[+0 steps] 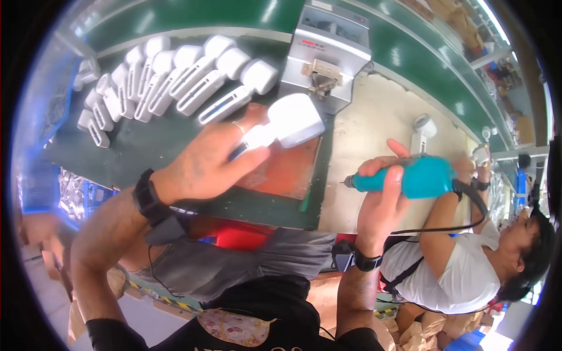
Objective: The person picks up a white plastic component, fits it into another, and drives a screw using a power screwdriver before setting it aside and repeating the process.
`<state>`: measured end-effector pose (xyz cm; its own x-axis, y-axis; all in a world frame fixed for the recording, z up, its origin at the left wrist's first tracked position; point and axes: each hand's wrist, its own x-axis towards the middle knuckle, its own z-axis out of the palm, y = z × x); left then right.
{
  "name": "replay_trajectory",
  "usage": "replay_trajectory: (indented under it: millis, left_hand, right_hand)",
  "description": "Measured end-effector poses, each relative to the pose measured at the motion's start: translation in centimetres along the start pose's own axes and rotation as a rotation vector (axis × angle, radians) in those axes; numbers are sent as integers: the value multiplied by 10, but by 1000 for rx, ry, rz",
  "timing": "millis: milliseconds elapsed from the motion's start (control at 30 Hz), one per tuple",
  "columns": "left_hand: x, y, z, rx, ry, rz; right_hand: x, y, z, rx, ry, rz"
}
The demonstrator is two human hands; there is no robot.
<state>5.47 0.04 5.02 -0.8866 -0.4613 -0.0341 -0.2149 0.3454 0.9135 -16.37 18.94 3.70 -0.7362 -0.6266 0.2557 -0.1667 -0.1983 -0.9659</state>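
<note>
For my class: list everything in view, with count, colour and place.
Bench: one, green, beneath
Sheet: one, beige, bench's right
Mat: one, orange-red, bench middle
Machine: one, grey, far side
Row of devices: about twelve, white, bench's left
Held device: one, white, left hand
Loose device: one, white, sheet
Power screwdriver: one, teal, right hand
Co-worker: one, white shirt, right
Crumpled paper: uncounted, brown, lower right
Hands: two, black-banded wrists, mid-view

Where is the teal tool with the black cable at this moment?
In the head view, the teal tool is right of centre, held in the right hand above the cream sheet.
</note>
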Motion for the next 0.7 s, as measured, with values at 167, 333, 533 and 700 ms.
replay_trajectory:
  millis: [167,333,533,700]
  left_hand:
    - [21,-1,28,593,53,433]
    - [42,-13,52,817,65,532]
    - [42,-18,50,633,107,512]
    - [44,-23,50,590,97,521]
  right_hand:
    - [-13,-21,-3,229,61,-80]
    - [-8,-44,16,131,35,-175]
    - [9,-41,35,157,-93,-105]
    - [13,-33,47,199,-158,-95]
